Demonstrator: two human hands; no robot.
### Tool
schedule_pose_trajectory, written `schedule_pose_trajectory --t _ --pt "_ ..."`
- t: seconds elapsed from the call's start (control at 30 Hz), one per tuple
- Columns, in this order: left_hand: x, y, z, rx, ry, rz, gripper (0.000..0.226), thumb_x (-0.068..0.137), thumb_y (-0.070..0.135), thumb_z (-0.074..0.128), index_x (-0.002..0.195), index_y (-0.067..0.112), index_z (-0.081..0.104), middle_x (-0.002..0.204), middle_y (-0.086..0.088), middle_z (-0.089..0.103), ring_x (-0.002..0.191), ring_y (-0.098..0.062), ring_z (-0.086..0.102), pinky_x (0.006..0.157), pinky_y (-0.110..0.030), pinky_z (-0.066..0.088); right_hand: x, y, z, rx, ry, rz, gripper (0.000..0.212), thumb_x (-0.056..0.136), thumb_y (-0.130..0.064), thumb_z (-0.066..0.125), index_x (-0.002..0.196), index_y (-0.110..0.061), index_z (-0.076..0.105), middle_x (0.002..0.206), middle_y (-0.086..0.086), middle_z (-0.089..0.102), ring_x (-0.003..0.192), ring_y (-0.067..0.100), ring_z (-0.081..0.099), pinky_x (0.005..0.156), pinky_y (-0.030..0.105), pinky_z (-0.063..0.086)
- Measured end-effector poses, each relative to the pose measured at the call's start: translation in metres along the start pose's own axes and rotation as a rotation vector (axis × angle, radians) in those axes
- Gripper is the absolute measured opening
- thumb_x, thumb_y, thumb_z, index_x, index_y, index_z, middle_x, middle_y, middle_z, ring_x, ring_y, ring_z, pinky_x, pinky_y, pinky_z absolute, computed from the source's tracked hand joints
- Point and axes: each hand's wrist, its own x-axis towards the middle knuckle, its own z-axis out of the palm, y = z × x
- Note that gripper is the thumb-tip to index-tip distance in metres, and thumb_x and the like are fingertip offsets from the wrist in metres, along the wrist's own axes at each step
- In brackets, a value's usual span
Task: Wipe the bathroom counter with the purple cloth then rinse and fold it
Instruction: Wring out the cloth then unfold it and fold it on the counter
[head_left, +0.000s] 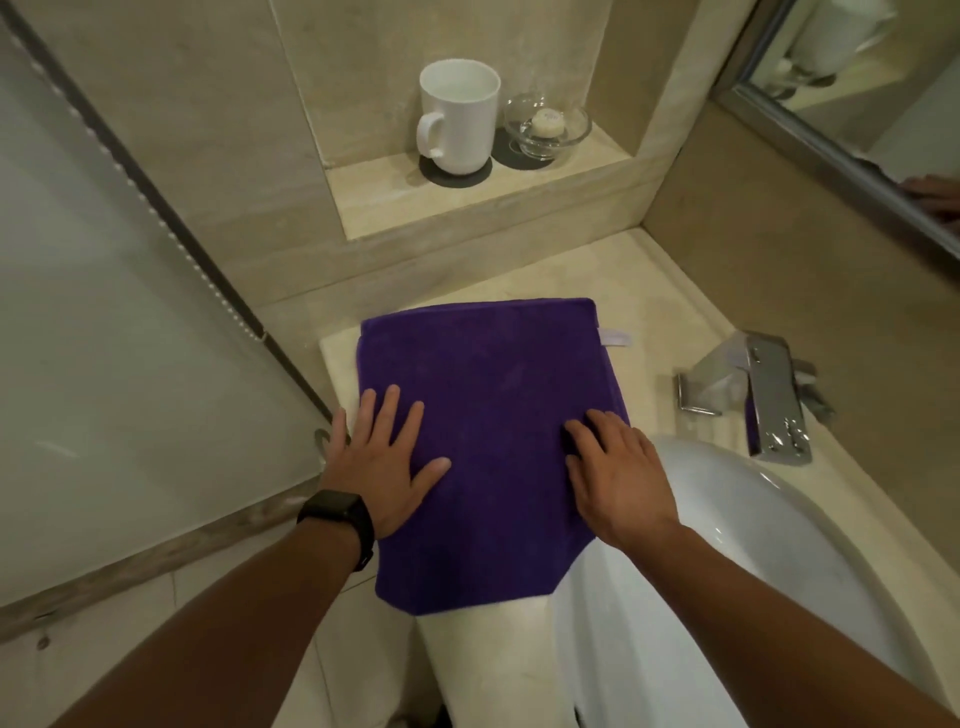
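The square purple terry cloth (493, 415) lies spread flat on the beige stone table (665, 322), its near edge hanging over the front. The left hand (384, 467) presses on it with fingers straight and spread. The right hand (618, 478) rests flat beside the white basin (779, 545), fingers perhaps slightly bent, gripping nothing.

I'm seeing the purple cloth (488, 415) lying flat along the counter's (670, 291) left edge, the faucet (769, 395) standing toward its right.
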Motion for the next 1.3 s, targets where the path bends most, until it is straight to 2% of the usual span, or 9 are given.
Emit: schedule_pose_trajectory --t 0.2,0.37,0.5,0.63,0.77,0.9,1.07,1.17,1.3 --pt "-0.045 0.014 0.014 -0.036 0.011 0.090 0.081 0.087 0.076 0.005 0.156 0.033 -0.006 0.164 -0.003 -0.013 0.150 -0.027 -0.012 0.120 -0.049 -0.009 -0.041 -0.029 -0.003 -0.023 -0.074 -0.008 0.050 0.102 -0.048 0.035 0.147 -0.026 0.038 0.154 0.004 0.038 0.140 0.027 0.037 0.117 0.046 0.031" --pt "-0.088 0.010 0.030 -0.081 0.002 0.068 0.086 0.084 0.078 -0.001 0.156 0.032 -0.001 0.165 -0.005 -0.007 0.151 -0.027 -0.005 0.120 -0.049 -0.005 -0.084 -0.039 -0.004 0.014 -0.099 0.051 0.045 0.102 -0.047 0.038 0.141 -0.026 0.041 0.144 0.001 0.047 0.128 0.025 0.049 0.109 0.043 0.040" --pt "-0.110 -0.001 0.031 -0.081 0.039 0.036 0.076 0.090 0.070 0.014 0.155 0.029 0.016 0.160 -0.008 0.017 0.145 -0.027 0.022 0.117 -0.046 0.017 -0.103 -0.024 0.007 -0.165 -0.252 0.173 0.041 0.100 -0.039 0.041 0.137 -0.022 0.045 0.132 0.004 0.054 0.117 0.026 0.054 0.096 0.041 0.044" --pt "-0.121 -0.011 0.042 -0.267 0.091 -0.098 0.041 0.099 0.037 0.041 0.136 0.019 0.040 0.130 -0.008 0.052 0.107 -0.026 0.056 0.087 -0.039 0.043 -0.096 -0.009 0.021 -0.155 -0.326 0.288 0.041 0.099 -0.035 0.043 0.136 -0.018 0.046 0.129 0.006 0.054 0.117 0.027 0.054 0.094 0.041 0.046" --pt "-0.121 -0.008 0.059 -0.605 -0.029 -0.263 0.048 0.098 0.014 0.042 0.144 0.014 0.030 0.108 -0.007 0.061 0.089 -0.024 0.060 0.076 -0.037 0.046 -0.083 -0.011 0.038 0.103 -0.340 0.338 0.042 0.101 -0.029 0.045 0.140 -0.015 0.043 0.130 0.009 0.056 0.115 0.029 0.058 0.097 0.041 0.050" --pt "-0.110 0.003 0.067 -0.987 -0.116 -0.389 0.045 0.102 0.018 0.041 0.146 0.013 0.033 0.121 -0.010 0.060 0.106 -0.028 0.060 0.092 -0.038 0.049 -0.066 -0.016 0.047 0.371 -0.305 0.399 0.037 0.103 -0.022 0.045 0.139 -0.010 0.044 0.134 0.012 0.057 0.118 0.032 0.059 0.101 0.041 0.048" --pt "-0.107 0.020 0.062 -1.524 -0.175 -0.655 0.015 0.098 0.007 0.051 0.112 0.012 0.054 0.099 -0.010 0.064 0.082 -0.023 0.064 0.072 -0.038 0.055 -0.059 -0.016 0.056 0.595 -0.207 0.487 0.035 0.099 -0.010 0.048 0.133 -0.011 0.048 0.124 0.008 0.058 0.107 0.028 0.059 0.090 0.036 0.048" --pt "-0.109 0.022 0.059 -1.572 -0.115 -0.719 0.011 0.097 0.003 0.053 0.105 0.008 0.059 0.096 -0.011 0.063 0.076 -0.018 0.060 0.078 -0.039 0.054 -0.062 -0.013 0.062 0.758 -0.177 0.538 0.023 0.095 -0.007 0.047 0.116 -0.014 0.055 0.113 0.001 0.060 0.101 0.023 0.058 0.090 0.038 0.050" --pt "-0.117 0.016 0.057 -1.534 -0.040 -0.735 0.015 0.098 0.007 0.054 0.112 0.006 0.060 0.095 -0.008 0.063 0.077 -0.017 0.059 0.077 -0.038 0.055 -0.067 -0.006 0.060 1.059 -0.062 0.659 0.009 0.090 -0.006 0.062 0.097 -0.012 0.061 0.102 0.011 0.067 0.090 0.029 0.067 0.087 0.045 0.058"
